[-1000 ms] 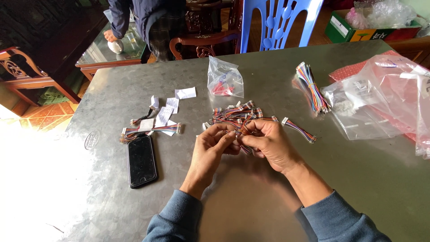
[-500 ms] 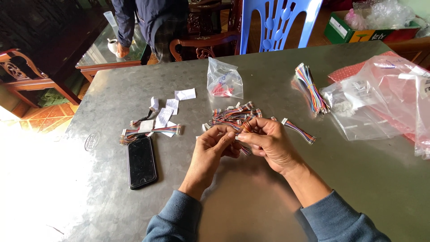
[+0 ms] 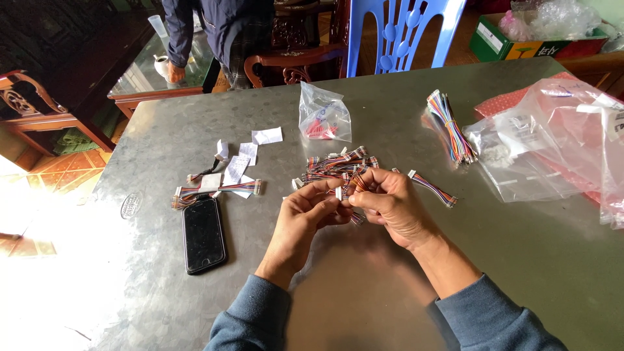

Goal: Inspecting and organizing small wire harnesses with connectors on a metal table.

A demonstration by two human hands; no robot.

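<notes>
Your dark-screened phone [image 3: 204, 234] lies flat at left, white paper labels [image 3: 242, 159] above it, small clear bag [image 3: 324, 114] mid-table, big clear bags [image 3: 552, 143] right, green carton [image 3: 500, 40] far corner.

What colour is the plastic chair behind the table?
The plastic chair is bright blue, seen clearly at the top of the head view.

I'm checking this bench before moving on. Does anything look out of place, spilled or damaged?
Nothing looks damaged or spilled. Both hands, left hand and right hand, pinch one small wire connector above the wire pile. Paper slips lie scattered loosely near the phone.
</notes>
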